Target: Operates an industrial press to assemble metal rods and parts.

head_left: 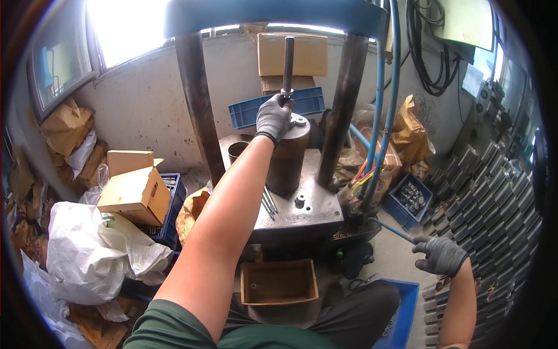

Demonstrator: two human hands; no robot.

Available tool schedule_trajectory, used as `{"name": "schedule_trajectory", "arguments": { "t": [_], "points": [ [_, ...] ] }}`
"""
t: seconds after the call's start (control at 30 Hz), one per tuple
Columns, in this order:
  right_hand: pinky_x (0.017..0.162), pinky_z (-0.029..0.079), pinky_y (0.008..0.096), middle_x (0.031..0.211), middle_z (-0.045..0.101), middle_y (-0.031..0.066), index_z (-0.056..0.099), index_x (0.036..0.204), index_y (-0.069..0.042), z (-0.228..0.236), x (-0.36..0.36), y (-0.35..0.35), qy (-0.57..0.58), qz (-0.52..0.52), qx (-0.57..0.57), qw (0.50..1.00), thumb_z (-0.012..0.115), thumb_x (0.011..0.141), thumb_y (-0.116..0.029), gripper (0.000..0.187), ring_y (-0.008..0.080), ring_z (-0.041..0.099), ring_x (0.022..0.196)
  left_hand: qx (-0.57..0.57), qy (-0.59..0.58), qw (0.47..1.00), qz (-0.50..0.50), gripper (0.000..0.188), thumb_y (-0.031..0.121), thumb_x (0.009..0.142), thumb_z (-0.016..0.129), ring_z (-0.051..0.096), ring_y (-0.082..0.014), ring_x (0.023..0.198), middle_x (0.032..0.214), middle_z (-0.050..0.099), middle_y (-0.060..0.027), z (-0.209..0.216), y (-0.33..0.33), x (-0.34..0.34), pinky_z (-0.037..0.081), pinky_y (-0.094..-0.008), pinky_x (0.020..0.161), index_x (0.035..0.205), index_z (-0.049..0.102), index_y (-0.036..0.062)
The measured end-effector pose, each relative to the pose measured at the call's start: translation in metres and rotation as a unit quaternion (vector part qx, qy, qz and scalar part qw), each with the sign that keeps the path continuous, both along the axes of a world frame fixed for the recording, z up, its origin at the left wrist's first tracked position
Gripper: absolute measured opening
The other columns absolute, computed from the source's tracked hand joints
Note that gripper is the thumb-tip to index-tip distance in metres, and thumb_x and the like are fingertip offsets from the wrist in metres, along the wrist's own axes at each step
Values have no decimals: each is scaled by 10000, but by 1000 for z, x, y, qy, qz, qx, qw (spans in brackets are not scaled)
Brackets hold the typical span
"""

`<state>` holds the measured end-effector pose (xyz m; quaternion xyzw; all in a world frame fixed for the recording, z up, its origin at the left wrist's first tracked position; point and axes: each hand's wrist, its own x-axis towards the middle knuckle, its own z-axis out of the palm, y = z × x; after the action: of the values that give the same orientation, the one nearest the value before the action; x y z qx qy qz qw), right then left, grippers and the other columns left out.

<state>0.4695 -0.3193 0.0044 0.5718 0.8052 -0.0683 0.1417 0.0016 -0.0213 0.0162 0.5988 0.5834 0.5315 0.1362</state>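
Note:
My left hand (274,119), in a grey knitted glove, is closed around the lower end of a dark threaded rod (288,64) with a bright nut low on it. The rod points upward above a thick dark steel cylinder (286,166), which stands on the metal bed (319,200) of a press. Beside my fingers, a small ring-shaped metal piece (300,121) lies on the cylinder's top. My right hand (443,257), gloved too, is out at the right with fingers apart and partly bent. Its fingertips meet the end of a thin blue lever (392,230).
Two dark press columns (197,104) flank the cylinder under a blue crossbeam (273,14). A wooden box (279,301) sits below the bed. Stacked metal tubes (488,203) fill the right side, near a blue bin of parts (430,200). Cartons (136,195) and white sacks (87,250) crowd the left.

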Motion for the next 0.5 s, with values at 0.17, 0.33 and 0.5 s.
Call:
{"name": "schedule_trajectory", "arguments": {
  "t": [0.17,0.33,0.5],
  "points": [
    [961,600,410,1203,784,156,792,1197,-93,-31,-9,-32,127,-19,-88,988,811,896,-359,401,328,762,1084,-6,20,1000,6,356,360,1061,660,721,-395,1133,1167,772,-196,1,-3,1,556,-496,967,1315,713,117],
    [910,596,459,1051,782,139,797,1049,-84,-59,-18,-59,93,-60,-74,991,702,929,-385,337,363,745,1024,-16,23,1000,0,373,377,1069,644,722,-397,1138,1167,770,-211,0,-2,0,558,-507,980,1319,706,107],
    [796,589,496,899,756,159,776,931,-71,-77,-23,-78,111,-64,13,992,723,901,-357,292,386,739,874,-34,15,999,-1,371,373,1066,650,727,-384,1138,1164,772,-208,2,-3,0,563,-496,990,1318,713,109]
  ]
}}
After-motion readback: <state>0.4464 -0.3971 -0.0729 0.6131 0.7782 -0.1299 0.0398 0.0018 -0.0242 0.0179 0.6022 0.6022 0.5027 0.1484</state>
